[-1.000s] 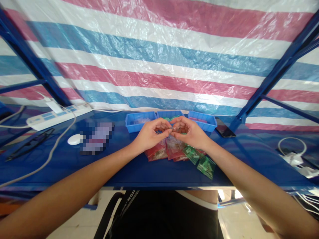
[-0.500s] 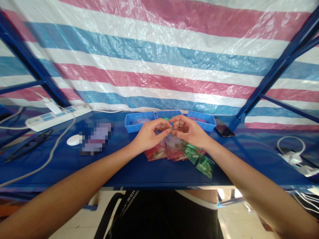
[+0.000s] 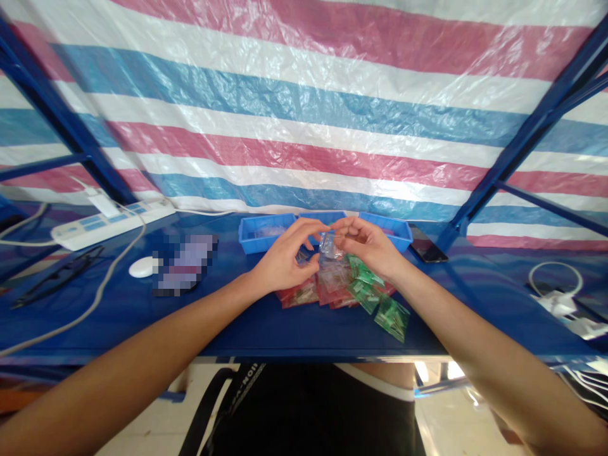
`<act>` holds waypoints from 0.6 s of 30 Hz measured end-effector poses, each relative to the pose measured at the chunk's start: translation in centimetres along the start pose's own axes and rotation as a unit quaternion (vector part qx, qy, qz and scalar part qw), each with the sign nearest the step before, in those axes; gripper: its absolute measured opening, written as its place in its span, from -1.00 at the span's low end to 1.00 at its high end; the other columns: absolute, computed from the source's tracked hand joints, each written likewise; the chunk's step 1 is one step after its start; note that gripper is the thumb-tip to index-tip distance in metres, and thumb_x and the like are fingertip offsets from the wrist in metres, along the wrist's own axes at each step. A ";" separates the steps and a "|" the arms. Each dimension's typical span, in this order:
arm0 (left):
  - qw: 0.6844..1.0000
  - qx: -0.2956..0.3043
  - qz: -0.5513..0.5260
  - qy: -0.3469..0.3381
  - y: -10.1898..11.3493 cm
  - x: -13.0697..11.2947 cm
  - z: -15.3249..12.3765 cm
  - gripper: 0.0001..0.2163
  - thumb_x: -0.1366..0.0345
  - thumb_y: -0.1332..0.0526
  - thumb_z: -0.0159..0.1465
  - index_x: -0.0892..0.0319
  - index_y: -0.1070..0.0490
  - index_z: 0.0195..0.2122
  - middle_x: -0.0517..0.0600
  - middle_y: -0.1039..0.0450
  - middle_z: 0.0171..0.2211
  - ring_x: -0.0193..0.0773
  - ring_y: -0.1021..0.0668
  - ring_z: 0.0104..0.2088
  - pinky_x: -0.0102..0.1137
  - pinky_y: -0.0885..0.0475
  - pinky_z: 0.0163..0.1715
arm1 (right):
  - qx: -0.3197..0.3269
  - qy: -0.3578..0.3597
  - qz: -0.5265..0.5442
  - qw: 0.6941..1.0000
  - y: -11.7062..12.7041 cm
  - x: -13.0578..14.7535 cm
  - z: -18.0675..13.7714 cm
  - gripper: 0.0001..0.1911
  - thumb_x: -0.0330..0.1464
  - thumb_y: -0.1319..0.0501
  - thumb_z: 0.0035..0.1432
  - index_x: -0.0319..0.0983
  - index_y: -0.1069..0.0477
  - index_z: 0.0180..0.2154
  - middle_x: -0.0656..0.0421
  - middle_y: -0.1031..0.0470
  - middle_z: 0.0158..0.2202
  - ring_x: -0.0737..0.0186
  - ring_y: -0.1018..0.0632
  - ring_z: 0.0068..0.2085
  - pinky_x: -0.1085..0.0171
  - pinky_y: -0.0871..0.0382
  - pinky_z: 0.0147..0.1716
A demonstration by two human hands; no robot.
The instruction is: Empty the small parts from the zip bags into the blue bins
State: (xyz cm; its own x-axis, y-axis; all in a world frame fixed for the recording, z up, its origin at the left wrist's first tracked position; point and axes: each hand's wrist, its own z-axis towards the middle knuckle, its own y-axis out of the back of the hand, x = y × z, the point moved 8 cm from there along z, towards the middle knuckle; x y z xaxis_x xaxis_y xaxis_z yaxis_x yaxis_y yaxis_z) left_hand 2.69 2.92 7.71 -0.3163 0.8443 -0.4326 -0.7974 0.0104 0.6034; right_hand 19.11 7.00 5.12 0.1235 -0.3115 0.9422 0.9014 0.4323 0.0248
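A small clear plastic bag (image 3: 327,246) hangs between my hands, its upper right edge pinched by my right hand (image 3: 368,249). My left hand (image 3: 285,259) is open, thumb and fingers spread, with its index fingertip close to the bag's top; whether it touches, I cannot tell. Below my hands lies a pile of small zip bags with thin parts inside: red bags (image 3: 301,294) to the left and middle, green bags (image 3: 392,316) to the right. My wrists and fingers cover part of the pile.
Behind my hands stand three blue bins, the left bin (image 3: 243,237), middle bin (image 3: 323,218) and right bin (image 3: 403,237). A phone (image 3: 427,246) lies to the right. At left are a power strip (image 3: 71,237), a white mouse (image 3: 142,267), glasses (image 3: 57,278) and a cable.
My left thumb and fingers have spread apart from their pinch. The clear bag now shows between my hands, held by the right hand.
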 end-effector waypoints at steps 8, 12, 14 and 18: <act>0.994 -0.022 0.084 -0.072 0.5 -0.8 0.1 -0.78 0.36 -0.25 0.48 0.08 -0.55 0.11 0.15 -0.52 0.16 -0.10 -0.59 0.15 -0.13 -0.52 0.21 | 0.028 -0.028 0.021 0.999 -0.3 -0.8 -0.2 -0.60 -0.09 -0.54 0.14 -0.18 -0.62 -0.11 0.16 -0.66 -0.27 0.24 -0.62 -0.35 0.28 -0.50 -0.38; 0.995 -0.041 0.070 -0.054 1.0 -0.9 0.2 -0.83 0.27 -0.22 0.52 0.13 -0.58 0.03 0.12 -0.63 -0.01 -0.14 -0.64 0.02 -0.21 -0.55 0.10 | 0.021 -0.061 0.042 0.997 -0.5 -0.7 -0.4 -0.57 0.00 -0.49 0.17 -0.21 -0.63 -0.16 0.10 -0.68 -0.26 0.17 -0.66 -0.29 0.28 -0.51 -0.38; 0.996 -0.046 0.067 -0.023 1.1 -0.5 0.2 -0.82 0.22 -0.23 0.52 0.15 -0.58 -0.01 0.10 -0.65 -0.09 -0.16 -0.66 -0.08 -0.27 -0.57 -0.01 | 0.026 -0.062 0.036 0.997 -0.7 -0.2 -0.5 -0.54 0.05 -0.43 0.23 -0.22 -0.63 -0.15 0.09 -0.67 -0.30 0.18 -0.65 -0.31 0.29 -0.50 -0.42; 0.996 -0.062 0.034 0.060 1.0 0.9 0.1 -0.78 0.13 -0.29 0.47 0.15 -0.55 -0.01 0.02 -0.65 -0.22 -0.23 -0.65 -0.26 -0.37 -0.56 -0.22 | 0.032 -0.030 -0.028 0.999 -0.8 0.5 -0.7 -0.56 0.00 -0.48 0.19 -0.19 -0.62 -0.09 0.14 -0.66 -0.33 0.24 -0.60 -0.38 0.30 -0.47 -0.44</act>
State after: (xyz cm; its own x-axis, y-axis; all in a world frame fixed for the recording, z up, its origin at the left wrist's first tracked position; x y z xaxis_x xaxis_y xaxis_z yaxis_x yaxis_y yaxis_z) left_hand 1.63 3.71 8.02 -0.4240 0.7712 -0.4748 -0.8275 -0.1168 0.5492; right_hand 18.68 5.93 5.30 0.0474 -0.2857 0.9572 0.8780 0.4689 0.0965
